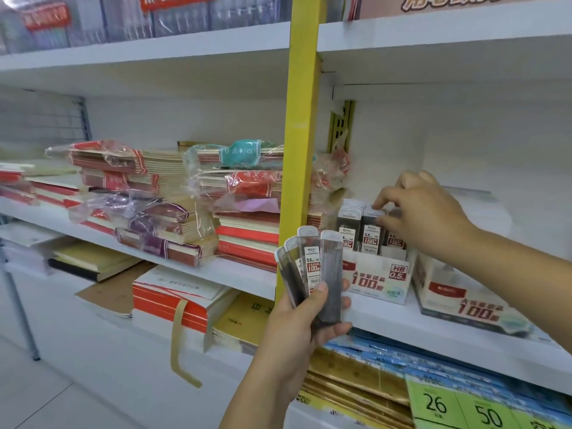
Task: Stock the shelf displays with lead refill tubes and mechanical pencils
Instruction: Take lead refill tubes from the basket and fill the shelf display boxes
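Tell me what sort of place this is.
Most likely a stationery shop. White shelves hold wrapped bundles of notebooks, a printed display box holds lead refill tubes, and green price tags hang on a lower shelf edge. The left hand grips more of them.

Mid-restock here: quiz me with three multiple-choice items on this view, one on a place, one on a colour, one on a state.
1. Where is the display box that the right hand reaches into?
A. on the shelf right of the upright post
B. among the notebook stacks left of it
C. on the floor

2. What colour is that post?
A. red
B. yellow
C. blue

3. What is the left hand doing?
A. hanging empty
B. gripping a fan of lead tubes
C. pressing flat on the shelf

Answers: 1 A, the box stands just right of the post; 2 B, its front is yellow; 3 B, thumb and fingers curl round the tubes.
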Motion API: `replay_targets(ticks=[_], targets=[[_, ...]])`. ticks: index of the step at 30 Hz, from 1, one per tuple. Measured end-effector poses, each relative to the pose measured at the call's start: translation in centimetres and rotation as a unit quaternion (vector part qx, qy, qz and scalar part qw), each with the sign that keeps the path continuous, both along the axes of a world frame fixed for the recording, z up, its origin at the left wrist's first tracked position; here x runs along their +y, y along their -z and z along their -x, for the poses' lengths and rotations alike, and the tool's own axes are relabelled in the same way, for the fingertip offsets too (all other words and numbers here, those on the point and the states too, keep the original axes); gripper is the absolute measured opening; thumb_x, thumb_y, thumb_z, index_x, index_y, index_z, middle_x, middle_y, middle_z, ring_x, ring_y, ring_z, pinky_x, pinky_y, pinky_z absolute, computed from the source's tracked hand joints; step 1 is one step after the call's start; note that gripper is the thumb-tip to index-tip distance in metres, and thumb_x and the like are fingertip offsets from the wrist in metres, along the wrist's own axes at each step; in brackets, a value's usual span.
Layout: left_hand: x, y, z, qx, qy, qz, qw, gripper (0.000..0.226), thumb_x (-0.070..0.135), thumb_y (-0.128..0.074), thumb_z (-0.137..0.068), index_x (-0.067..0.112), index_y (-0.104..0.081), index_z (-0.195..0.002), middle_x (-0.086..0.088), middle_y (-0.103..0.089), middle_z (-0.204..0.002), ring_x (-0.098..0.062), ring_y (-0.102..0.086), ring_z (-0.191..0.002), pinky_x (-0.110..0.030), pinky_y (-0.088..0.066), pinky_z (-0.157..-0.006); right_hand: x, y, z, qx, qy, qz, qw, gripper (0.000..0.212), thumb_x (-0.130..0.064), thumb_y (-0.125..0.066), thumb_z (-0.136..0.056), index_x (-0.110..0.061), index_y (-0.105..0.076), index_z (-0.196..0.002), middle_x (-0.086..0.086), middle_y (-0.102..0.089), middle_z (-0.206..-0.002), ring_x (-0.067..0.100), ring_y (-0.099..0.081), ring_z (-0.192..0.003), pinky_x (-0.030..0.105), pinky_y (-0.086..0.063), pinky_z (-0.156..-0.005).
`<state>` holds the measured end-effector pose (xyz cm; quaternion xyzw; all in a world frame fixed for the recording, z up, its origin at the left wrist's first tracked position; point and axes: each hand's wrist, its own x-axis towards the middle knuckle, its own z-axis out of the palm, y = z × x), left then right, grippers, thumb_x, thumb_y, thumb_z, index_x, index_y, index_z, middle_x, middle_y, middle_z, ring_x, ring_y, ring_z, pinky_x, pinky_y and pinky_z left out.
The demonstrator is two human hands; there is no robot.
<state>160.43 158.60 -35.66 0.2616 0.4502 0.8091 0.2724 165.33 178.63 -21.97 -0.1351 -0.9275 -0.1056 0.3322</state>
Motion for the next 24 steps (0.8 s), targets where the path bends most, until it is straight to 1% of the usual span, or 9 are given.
replay_targets(ticks=[3, 5, 7, 9, 12, 14, 17, 20, 24], targets=[[0.0, -0.1, -0.2, -0.007, 0.008, -0.007, 1.000, 0.051, 0.035, -0.068, -0.081, 0.020, -0.059, -0.129, -0.004, -0.075, -0.114, -0.021, -0.073, -0.100, -0.029, -0.059, -0.070, -1.1, 0.1, -1.3, 0.023, -0.025, 0.010, 0.999, 0.030, -0.035, -0.060, -0.091, -0.029, -0.064, -0.121, -0.008, -0.048, -0.094, 0.008, -0.037, -0.093, 0.026, -0.031, -0.072], [0.2, -0.2, -0.5, -0.005, 0.014, -0.008, 1.000, 0.049, 0.036, -0.070, -0.080, 0.020, -0.061, -0.125, -0.004, -0.075, -0.113, -0.021, -0.073, -0.100, -0.028, -0.059, -0.069, -3.0, 0.7, -2.7, 0.035, -0.118, 0.121, 0.985, 0.027, -0.034, -0.057, -0.093, -0.033, -0.064, -0.118, -0.018, -0.057, -0.092, 0.000, -0.050, -0.083, 0.015, -0.036, -0.068], [0.4, -0.2, -0.9, 0.002, 0.018, -0.007, 1.000, 0.045, 0.035, -0.070, -0.079, 0.021, -0.063, -0.121, -0.004, -0.076, -0.110, -0.021, -0.073, -0.101, -0.026, -0.058, -0.068, -4.8, 1.5, -3.6, -0.010, -0.204, 0.262, 0.943, 0.025, -0.034, -0.058, -0.092, -0.040, -0.061, -0.115, -0.024, -0.065, -0.080, -0.003, -0.061, -0.070, 0.009, -0.044, -0.059], [0.5, -0.3, -1.4, 0.006, 0.018, -0.004, 1.000, 0.045, 0.035, -0.070, -0.079, 0.021, -0.064, -0.121, -0.004, -0.076, -0.109, -0.021, -0.073, -0.101, -0.025, -0.058, -0.068, -5.6, 2.2, -3.9, -0.052, -0.242, 0.357, 0.901, 0.026, -0.028, -0.062, -0.092, -0.038, -0.058, -0.115, -0.023, -0.067, -0.075, 0.003, -0.065, -0.057, 0.014, -0.050, -0.054], [0.5, -0.6, -2.1, 0.021, 0.010, 0.007, 1.000, 0.047, 0.035, -0.069, -0.078, 0.022, -0.062, -0.123, -0.001, -0.077, -0.106, -0.017, -0.074, -0.097, -0.024, -0.057, -0.068, -5.8, 2.3, -4.1, -0.031, -0.256, 0.446, 0.857, 0.027, -0.023, -0.071, -0.086, -0.027, -0.058, -0.110, -0.003, -0.067, -0.082, 0.016, -0.069, -0.059, 0.026, -0.055, -0.055], [0.6, -0.7, -2.5, 0.038, 0.008, 0.019, 0.999, 0.045, 0.036, -0.069, -0.077, 0.024, -0.063, -0.121, 0.004, -0.077, -0.104, -0.013, -0.073, -0.095, -0.023, -0.056, -0.070, -6.1, 2.3, -4.3, -0.018, -0.248, 0.475, 0.844, 0.028, -0.026, -0.075, -0.081, -0.025, -0.056, -0.102, 0.002, -0.069, -0.080, 0.019, -0.070, -0.061, 0.030, -0.057, -0.057], [0.7, -0.7, -2.9, 0.045, 0.005, 0.027, 0.999, 0.038, 0.034, -0.069, -0.078, 0.030, -0.066, -0.116, 0.007, -0.076, -0.106, -0.014, -0.070, -0.101, -0.024, -0.056, -0.078, -6.2, 2.5, -4.4, -0.017, -0.227, 0.469, 0.853, 0.026, -0.026, -0.074, -0.082, -0.025, -0.052, -0.097, 0.002, -0.068, -0.083, 0.020, -0.071, -0.066, 0.039, -0.060, -0.067], [0.5, -0.7, -2.8, 0.020, 0.005, 0.015, 1.000, 0.036, 0.025, -0.065, -0.086, 0.024, -0.065, -0.123, 0.003, -0.076, -0.113, -0.016, -0.070, -0.102, -0.025, -0.057, -0.080, -5.6, 2.0, -5.1, -0.020, -0.208, 0.457, 0.865, 0.018, -0.029, -0.065, -0.090, -0.029, -0.052, -0.103, -0.004, -0.073, -0.093, 0.011, -0.071, -0.078, 0.029, -0.057, -0.070], [0.1, -0.6, -2.3, 0.003, -0.002, 0.011, 1.000, 0.028, 0.018, -0.061, -0.095, 0.020, -0.065, -0.123, -0.004, -0.075, -0.115, -0.022, -0.071, -0.104, -0.026, -0.058, -0.076, -4.7, 1.3, -6.0, -0.009, -0.207, 0.509, 0.835, 0.018, -0.016, -0.056, -0.096, -0.026, -0.052, -0.109, -0.010, -0.076, -0.090, 0.008, -0.072, -0.081, 0.027, -0.053, -0.075]])
